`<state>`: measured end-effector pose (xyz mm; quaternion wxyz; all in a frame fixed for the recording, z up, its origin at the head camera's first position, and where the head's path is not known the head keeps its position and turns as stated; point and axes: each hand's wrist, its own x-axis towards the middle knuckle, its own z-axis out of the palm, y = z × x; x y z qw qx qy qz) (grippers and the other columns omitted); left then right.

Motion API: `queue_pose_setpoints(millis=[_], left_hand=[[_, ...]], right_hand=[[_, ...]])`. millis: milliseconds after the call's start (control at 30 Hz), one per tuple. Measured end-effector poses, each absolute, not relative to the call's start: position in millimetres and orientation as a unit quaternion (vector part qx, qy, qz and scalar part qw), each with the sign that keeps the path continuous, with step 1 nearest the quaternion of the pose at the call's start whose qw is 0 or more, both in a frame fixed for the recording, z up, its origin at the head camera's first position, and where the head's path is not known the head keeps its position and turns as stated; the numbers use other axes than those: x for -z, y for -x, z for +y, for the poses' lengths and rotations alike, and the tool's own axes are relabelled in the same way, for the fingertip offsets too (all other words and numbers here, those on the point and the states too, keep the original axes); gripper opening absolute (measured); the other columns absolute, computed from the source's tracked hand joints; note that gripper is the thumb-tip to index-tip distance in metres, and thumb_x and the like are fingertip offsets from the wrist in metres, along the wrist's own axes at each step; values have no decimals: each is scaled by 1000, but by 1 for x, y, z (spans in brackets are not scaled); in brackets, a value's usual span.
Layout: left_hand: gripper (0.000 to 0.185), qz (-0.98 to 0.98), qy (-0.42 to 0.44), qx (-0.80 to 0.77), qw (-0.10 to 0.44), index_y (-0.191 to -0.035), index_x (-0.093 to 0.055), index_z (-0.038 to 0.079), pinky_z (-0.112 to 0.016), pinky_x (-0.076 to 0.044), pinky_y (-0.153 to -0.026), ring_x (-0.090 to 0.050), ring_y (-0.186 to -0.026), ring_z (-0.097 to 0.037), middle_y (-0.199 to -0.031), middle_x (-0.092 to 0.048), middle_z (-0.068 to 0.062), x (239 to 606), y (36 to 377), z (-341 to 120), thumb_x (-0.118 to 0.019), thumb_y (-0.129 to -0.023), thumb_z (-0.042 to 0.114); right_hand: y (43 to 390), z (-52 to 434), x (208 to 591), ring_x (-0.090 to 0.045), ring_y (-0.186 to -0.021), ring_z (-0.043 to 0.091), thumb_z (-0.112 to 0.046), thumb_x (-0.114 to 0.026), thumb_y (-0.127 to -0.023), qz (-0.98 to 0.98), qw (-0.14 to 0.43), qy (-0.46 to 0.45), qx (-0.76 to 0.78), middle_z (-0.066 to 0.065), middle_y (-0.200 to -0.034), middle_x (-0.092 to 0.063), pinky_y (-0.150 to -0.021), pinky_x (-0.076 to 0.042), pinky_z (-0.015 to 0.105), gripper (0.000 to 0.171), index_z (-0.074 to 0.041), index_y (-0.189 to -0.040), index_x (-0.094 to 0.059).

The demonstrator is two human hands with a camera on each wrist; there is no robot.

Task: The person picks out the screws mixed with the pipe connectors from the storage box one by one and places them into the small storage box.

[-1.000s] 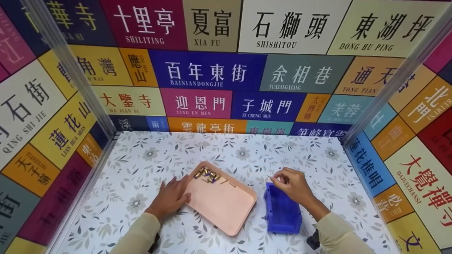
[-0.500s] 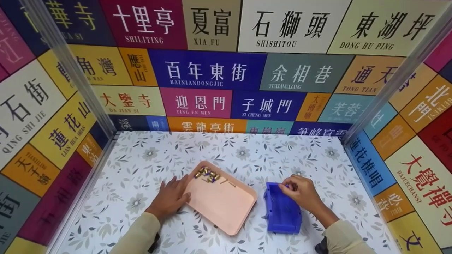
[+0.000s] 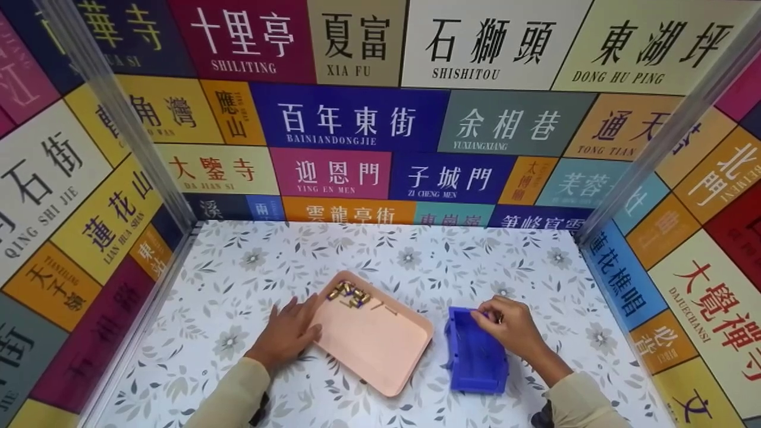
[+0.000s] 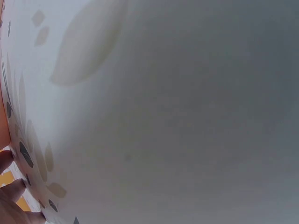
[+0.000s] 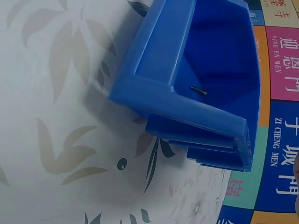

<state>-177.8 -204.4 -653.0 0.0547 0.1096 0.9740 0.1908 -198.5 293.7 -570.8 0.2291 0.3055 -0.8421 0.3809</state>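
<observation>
In the head view my left hand (image 3: pixel 285 333) rests on the left rim of the pink tray (image 3: pixel 374 351), fingers relaxed. Small brass-coloured cylindrical pieces (image 3: pixel 351 294) are heaped in the tray's far left corner, with a few thin pins (image 3: pixel 390 311) beside them. My right hand (image 3: pixel 505 321) is over the far right part of the blue bin (image 3: pixel 478 380), thumb and fingers curled together. A tiny brassy bit, apparently a screw, shows at those fingers. Inside the bin, a small dark screw (image 5: pixel 198 90) lies on the floor in the right wrist view.
The tray and bin stand apart on a table covered with a leaf-patterned cloth (image 3: pixel 333 246). Printed wall panels (image 3: pixel 357 119) with place names close off the back and both sides. Clear strips (image 3: pixel 148 148) line the corners.
My right hand has moved slightly right and toward me, from the bin's far edge to over its inside. The thin piece that stuck out from its fingertips no longer shows there. My left hand stays put.
</observation>
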Motion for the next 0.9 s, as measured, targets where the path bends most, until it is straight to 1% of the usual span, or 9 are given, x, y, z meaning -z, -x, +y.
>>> queue_pose_setpoints(millis=[133, 333, 533, 733, 900], left_hand=[[73, 973, -109, -192, 62, -165, -8, 33, -65, -8, -126, -19, -159, -31, -166, -36, 0, 653, 178, -204, -37, -104, 61], [73, 973, -116, -194, 46, -166, -14, 29, -68, -11, -124, -23, -157, -34, -164, -40, -3, 653, 178, -204, -39, -104, 59], [74, 974, -114, -190, 46, -166, -13, 29, -68, -11, -124, -23, -157, -33, -164, -40, -4, 654, 179, -204, -38, -104, 60], [73, 973, -120, -192, 36, -166, -15, 27, -68, -12, -124, -25, -156, -35, -163, -42, -4, 653, 178, -204, -40, -104, 59], [74, 974, -117, -189, 43, -166, -13, 28, -67, -11, -125, -24, -157, -34, -164, -40, -3, 651, 177, -202, -39, -104, 59]], right_hand=[[198, 296, 572, -45, -56, 3, -1, -86, -78, -845, 221, -299, -385, -9, -64, -51, -51, -36, 13, 23, -18, -80, -71], [200, 299, 582, -45, -58, -1, -2, -86, -77, -851, 218, -284, -383, -14, -66, -51, -50, -37, 13, 23, -18, -80, -71], [201, 293, 585, -45, -57, -1, -2, -86, -78, -850, 221, -282, -387, -15, -66, -52, -51, -37, 13, 23, -19, -80, -71], [205, 276, 585, -46, -57, 0, -2, -86, -78, -840, 224, -289, -400, -13, -65, -53, -52, -37, 14, 23, -19, -79, -72], [215, 244, 585, -46, -56, -1, -2, -85, -79, -824, 224, -311, -418, -11, -65, -55, -50, -39, 15, 18, -16, -81, -74]])
